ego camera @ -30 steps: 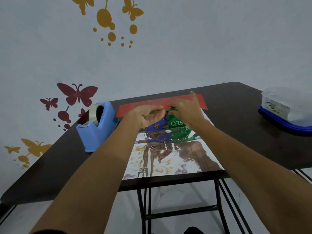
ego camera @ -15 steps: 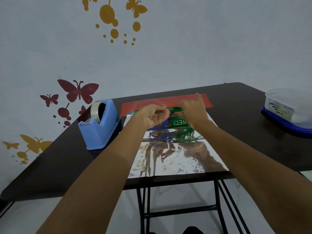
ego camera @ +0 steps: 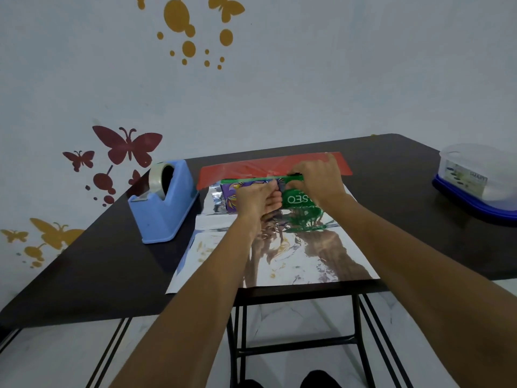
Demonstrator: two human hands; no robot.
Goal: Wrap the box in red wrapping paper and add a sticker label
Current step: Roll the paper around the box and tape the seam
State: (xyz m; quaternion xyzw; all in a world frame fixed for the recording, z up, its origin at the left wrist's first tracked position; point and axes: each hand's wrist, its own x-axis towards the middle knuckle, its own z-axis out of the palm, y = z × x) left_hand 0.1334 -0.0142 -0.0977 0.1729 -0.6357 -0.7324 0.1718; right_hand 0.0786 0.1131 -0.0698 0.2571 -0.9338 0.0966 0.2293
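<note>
The box [ego camera: 297,199], green and purple with white letters, lies on the shiny silver inner side of the wrapping paper [ego camera: 307,256]. The paper's red outer side [ego camera: 237,170] shows as a strip behind the box at the far edge. My left hand [ego camera: 257,201] has its fingers curled at the box's front and top edge, near the middle. My right hand [ego camera: 319,182] lies over the box's right half, fingers curled over its far top edge where it meets the red strip. What the fingertips pinch is hidden.
A blue tape dispenser [ego camera: 163,203] with a clear tape roll stands left of the paper on the dark table [ego camera: 391,208]. At the right edge sits a clear plastic container on a blue lid [ego camera: 475,189]. The paper's near edge reaches the table's front edge.
My right index finger, stretched onto the red strip a second ago, has curled down onto the box. Both hands stay at the box's top edge; more of its purple left end shows.
</note>
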